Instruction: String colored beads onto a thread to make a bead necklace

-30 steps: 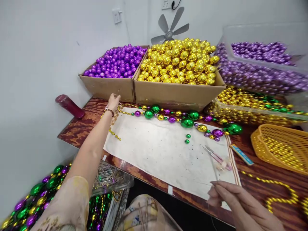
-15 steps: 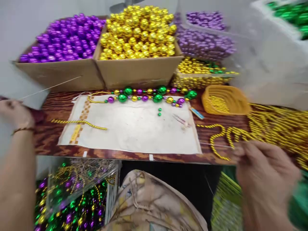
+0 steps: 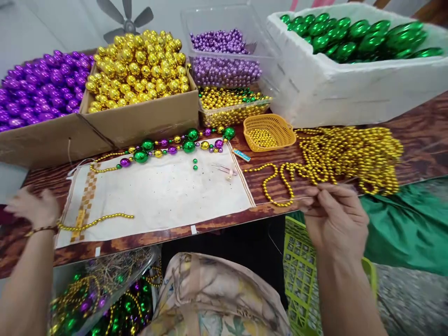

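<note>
A person seated at a dark wood-grain tabletop (image 3: 416, 133) pinches a thin, pale thread (image 3: 297, 199) between the thumb and fingers of the right hand (image 3: 336, 217), near the front edge, with the line stretching left toward the corner of a white cloth (image 3: 168, 191). The left hand (image 3: 33, 207), slightly blurred, is spread at the far left end, a bracelet (image 3: 42, 230) on its wrist. Just beside that wrist, a short gold bead strand (image 3: 112, 215) trails onto the cloth; whether the two touch is unclear.

A string of green, purple and gold beads (image 3: 141, 156) lies doubled along the cloth's back edge. Two loose green beads (image 3: 195, 167) and a slim pointed tool (image 3: 222, 168) rest nearer the cloth's right side. Beyond the right hand, a heap of gold strands (image 3: 350, 156) spreads beside an orange basket (image 3: 251, 142) containing gold beads. Behind stand a cardboard box (image 3: 147, 112) piled with gold beads and a white foam box (image 3: 350, 88) of large green ones.
</note>
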`<action>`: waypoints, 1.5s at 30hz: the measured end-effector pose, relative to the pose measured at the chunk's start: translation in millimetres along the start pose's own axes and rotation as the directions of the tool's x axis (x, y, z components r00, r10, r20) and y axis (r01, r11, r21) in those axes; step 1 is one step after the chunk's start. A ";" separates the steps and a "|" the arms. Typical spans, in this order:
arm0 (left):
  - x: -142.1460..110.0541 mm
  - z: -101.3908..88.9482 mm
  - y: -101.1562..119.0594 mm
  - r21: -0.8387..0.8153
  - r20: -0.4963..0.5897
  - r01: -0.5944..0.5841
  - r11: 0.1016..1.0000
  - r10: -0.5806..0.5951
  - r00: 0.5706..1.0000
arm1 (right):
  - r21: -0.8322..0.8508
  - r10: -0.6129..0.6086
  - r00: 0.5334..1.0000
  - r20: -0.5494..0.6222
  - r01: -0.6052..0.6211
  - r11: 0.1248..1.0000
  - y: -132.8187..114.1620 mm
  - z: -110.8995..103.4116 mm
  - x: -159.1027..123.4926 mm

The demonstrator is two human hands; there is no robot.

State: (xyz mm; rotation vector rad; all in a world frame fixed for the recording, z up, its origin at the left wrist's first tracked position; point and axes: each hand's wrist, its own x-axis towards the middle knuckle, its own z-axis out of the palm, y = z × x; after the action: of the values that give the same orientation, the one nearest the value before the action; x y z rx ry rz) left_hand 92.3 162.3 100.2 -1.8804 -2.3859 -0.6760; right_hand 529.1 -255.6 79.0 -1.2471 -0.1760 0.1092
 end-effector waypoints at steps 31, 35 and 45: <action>-244.9 46.1 220.7 -0.393 0.674 0.916 0.079 0.703 0.229 | -0.333 0.241 0.750 0.615 -0.029 0.942 62.8 29.2 -65.6; -248.6 43.2 220.6 -0.356 0.668 0.933 0.056 0.714 0.212 | -0.333 0.215 0.742 0.635 0.011 0.943 59.8 33.2 -65.2; -246.5 43.2 221.1 -0.462 0.650 0.884 0.071 0.705 0.283 | -0.389 0.225 0.736 0.639 0.056 0.920 66.9 34.1 -60.1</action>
State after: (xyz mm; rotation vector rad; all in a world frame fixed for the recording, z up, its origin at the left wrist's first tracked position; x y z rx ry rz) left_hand 375.3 -10.4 60.6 -3.4949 -2.7986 -2.7855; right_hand 464.4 -213.5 21.6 -1.5689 -0.8118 0.6474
